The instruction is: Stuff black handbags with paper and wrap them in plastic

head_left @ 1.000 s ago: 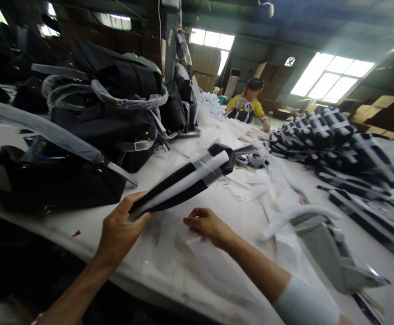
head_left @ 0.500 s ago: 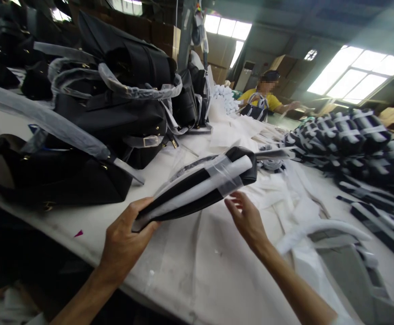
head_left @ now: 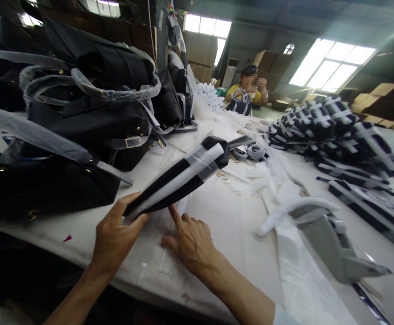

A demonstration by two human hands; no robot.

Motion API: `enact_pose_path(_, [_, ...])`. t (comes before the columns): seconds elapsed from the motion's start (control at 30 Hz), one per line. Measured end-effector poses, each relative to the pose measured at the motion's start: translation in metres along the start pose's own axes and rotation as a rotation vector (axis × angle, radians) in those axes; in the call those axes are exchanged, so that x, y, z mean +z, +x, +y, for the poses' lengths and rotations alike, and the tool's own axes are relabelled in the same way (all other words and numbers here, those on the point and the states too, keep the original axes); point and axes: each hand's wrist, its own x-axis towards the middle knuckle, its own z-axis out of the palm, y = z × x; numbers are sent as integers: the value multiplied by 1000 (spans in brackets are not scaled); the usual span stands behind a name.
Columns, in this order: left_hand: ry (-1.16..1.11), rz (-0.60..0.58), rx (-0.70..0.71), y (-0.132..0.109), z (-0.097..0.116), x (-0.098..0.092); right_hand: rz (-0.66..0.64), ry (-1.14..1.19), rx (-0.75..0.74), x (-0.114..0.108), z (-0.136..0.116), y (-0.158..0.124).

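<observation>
My left hand (head_left: 113, 234) grips the near end of a narrow black bag (head_left: 179, 194), thumb and fingers on either side. The bag is held tilted above the table, its far end up and to the right. A white padding strip (head_left: 197, 168) runs along its upward face, with a clear tape band (head_left: 201, 163) across it near the far end. My right hand (head_left: 195, 241) is below the bag, thumb and forefinger apart; the forefinger tip is at the bag's lower edge, and whether it touches is hard to tell. The bag's underside is hidden.
Black handbags with wrapped handles (head_left: 91, 122) are piled at left. Strapped black rolled pieces (head_left: 322, 122) heap up at right. A grey tape dispenser (head_left: 328, 243) stands on the white table (head_left: 237, 253). Beyond the table is a person in yellow (head_left: 232, 92), near a black bag (head_left: 239, 106).
My right hand has moved left and nearer, from below the bag's far end to below its middle. My left hand still grips the bag. The view has swung rightward.
</observation>
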Motion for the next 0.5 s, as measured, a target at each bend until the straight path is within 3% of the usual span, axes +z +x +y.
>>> enact_pose_path(0.27, [-1,5,-105,6,-3,-2,-93,-23,-30,0,6,33])
enact_pose_path(0.5, [-2,-7,-73,3,-5,-2,-20,124,109,-5,23,38])
